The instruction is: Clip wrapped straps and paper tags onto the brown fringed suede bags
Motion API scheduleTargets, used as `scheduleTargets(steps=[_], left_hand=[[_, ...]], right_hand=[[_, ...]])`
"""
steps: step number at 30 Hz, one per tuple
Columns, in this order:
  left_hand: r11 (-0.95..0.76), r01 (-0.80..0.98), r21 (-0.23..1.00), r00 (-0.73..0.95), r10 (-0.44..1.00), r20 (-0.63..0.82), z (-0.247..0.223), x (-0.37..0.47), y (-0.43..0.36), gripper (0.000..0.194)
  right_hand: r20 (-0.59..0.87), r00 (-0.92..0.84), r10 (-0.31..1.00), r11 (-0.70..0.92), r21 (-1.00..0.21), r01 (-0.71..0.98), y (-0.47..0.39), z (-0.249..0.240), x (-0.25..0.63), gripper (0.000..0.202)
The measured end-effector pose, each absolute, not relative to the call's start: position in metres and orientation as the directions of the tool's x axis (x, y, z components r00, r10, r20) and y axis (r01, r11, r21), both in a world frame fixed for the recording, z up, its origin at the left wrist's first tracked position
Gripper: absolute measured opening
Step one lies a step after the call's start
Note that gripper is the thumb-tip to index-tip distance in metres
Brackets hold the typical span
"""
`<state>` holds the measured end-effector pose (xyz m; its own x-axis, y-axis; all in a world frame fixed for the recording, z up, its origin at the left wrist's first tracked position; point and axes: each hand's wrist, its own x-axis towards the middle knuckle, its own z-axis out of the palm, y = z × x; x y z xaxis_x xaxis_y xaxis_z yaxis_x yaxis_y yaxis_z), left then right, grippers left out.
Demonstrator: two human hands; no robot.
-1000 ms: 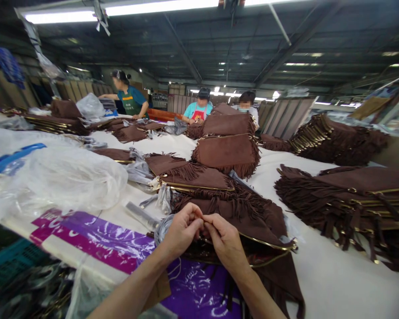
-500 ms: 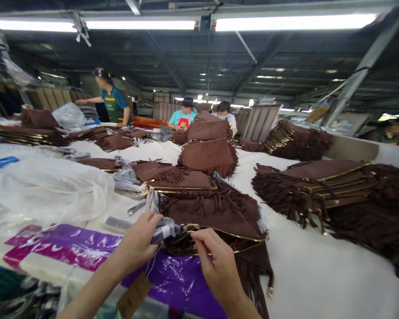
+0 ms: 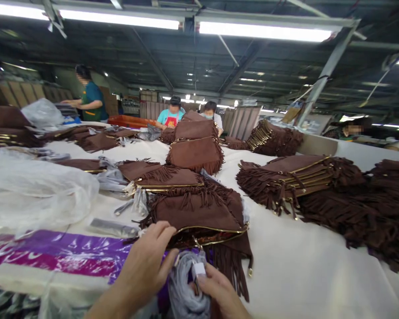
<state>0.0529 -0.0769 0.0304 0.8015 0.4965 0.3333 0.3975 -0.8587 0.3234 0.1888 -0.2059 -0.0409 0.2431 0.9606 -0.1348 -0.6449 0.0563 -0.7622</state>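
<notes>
A brown fringed handbag (image 3: 193,217) lies on the table with its gold zip gaping toward me and its patterned lining partly showing. My right hand (image 3: 221,290) is closed on a coiled strap (image 3: 188,288) in grey wrapping with a white band, just in front of the bag's mouth. A metal clasp shows at the top of the coil. My left hand (image 3: 149,261) is at the left end of the bag's opening, thumb apart from its bent fingers. Its fingertips reach the bag's edge, and its thumb is beside the coil.
Stacks of brown fringed bags (image 3: 295,177) lie to the right, with more bags (image 3: 196,146) behind. Clear plastic (image 3: 36,190) and a purple printed plastic sheet (image 3: 69,252) cover the left side. Another wrapped strap (image 3: 115,227) lies nearby. Co-workers (image 3: 93,99) stand beyond the table.
The wrapped strap has come down toward me and passed from my left hand to my right. My left hand has shifted to the bag's edge. The view has turned slightly right.
</notes>
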Motion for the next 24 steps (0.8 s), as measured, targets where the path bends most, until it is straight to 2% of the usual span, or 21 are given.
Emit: scheduleTargets(steps=[4, 7, 10, 12, 17, 20, 22, 24], left_hand=[[-0.844, 0.519, 0.139, 0.802, 0.536, 0.262, 0.02, 0.08, -0.046, 0.02], [-0.855, 0.505, 0.116, 0.817, 0.517, 0.254, 0.016, 0.088, -0.038, 0.024], [-0.857, 0.481, 0.187, 0.795, 0.516, 0.318, 0.021, 0.084, -0.036, 0.025], [-0.862, 0.452, 0.227, 0.796, 0.505, 0.333, 0.025, 0.081, -0.035, 0.026], [-0.857, 0.362, 0.367, 0.813, 0.483, 0.325, 0.021, 0.077, -0.029, 0.024], [-0.811, 0.26, 0.525, 0.82, 0.472, 0.324, 0.014, 0.072, -0.021, 0.018], [-0.756, 0.205, 0.622, 0.826, 0.475, 0.305, 0.012, 0.068, -0.016, 0.015], [-0.702, 0.182, 0.689, 0.838, 0.477, 0.264, 0.011, 0.065, -0.012, 0.015]], right_hand=[[-0.228, 0.224, 0.947, -0.071, -0.834, -0.548, -0.219, -0.011, 0.217, 0.047], [-0.24, 0.218, 0.946, -0.089, -0.839, -0.537, -0.217, 0.008, 0.236, 0.046], [-0.194, 0.269, 0.943, -0.019, -0.842, -0.539, -0.203, 0.011, 0.252, 0.042], [-0.173, 0.374, 0.911, 0.066, -0.834, -0.547, -0.189, 0.006, 0.261, 0.038], [-0.114, 0.686, 0.719, 0.34, -0.803, -0.489, -0.16, -0.008, 0.264, 0.041], [-0.021, 0.663, 0.748, 0.341, -0.846, -0.411, -0.161, -0.012, 0.254, 0.035], [0.07, 0.619, 0.782, 0.277, -0.929, -0.245, -0.167, -0.017, 0.246, 0.035], [0.201, 0.616, 0.761, 0.177, -0.979, 0.101, -0.171, -0.025, 0.242, 0.032]])
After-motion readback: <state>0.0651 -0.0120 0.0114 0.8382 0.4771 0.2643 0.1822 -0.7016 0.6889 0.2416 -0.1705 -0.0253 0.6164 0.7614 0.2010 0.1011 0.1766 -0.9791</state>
